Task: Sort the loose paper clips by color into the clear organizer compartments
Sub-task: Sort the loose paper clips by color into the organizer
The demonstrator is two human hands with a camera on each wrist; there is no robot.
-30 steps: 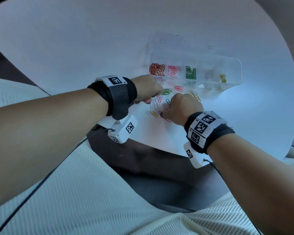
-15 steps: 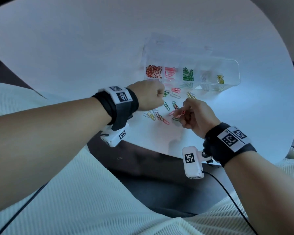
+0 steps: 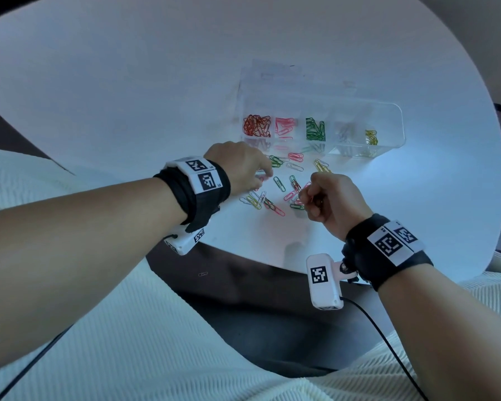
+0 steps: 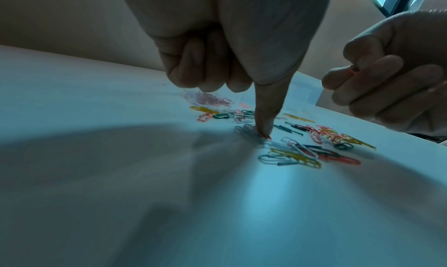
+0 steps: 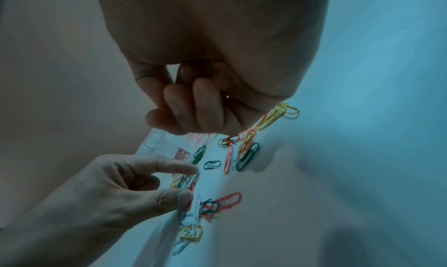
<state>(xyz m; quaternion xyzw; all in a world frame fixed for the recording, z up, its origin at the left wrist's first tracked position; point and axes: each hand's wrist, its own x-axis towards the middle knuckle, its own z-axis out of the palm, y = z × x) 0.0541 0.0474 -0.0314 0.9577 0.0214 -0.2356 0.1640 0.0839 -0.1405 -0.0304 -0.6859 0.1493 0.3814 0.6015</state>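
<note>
Loose paper clips (image 3: 272, 198) in several colors lie scattered on the white table (image 3: 128, 96) in front of the clear organizer (image 3: 399, 123). Its compartments hold red (image 3: 256, 125), pink (image 3: 284, 127), green (image 3: 315, 129), pale (image 3: 346, 131) and yellow clips (image 3: 370, 137). My left hand (image 3: 261, 178) is at the pile's left edge. One straight fingertip (image 4: 263, 133) presses the table beside pale clips, and the other fingers are curled. My right hand (image 3: 304, 195) hovers over the pile's right side and pinches a pink clip (image 4: 352, 71) between thumb and forefinger.
The table's near edge (image 3: 243, 256) curves just below both wrists, with dark floor under it. A single clip (image 3: 203, 274) lies on that floor. Flat clear plastic (image 3: 275, 73) sits behind the organizer. My lap in white ribbed fabric (image 3: 128, 342) fills the foreground.
My right hand has lifted off the pile and turned, now holding a pink clip above it. My left hand has stayed at the pile's left edge, shifting slightly.
</note>
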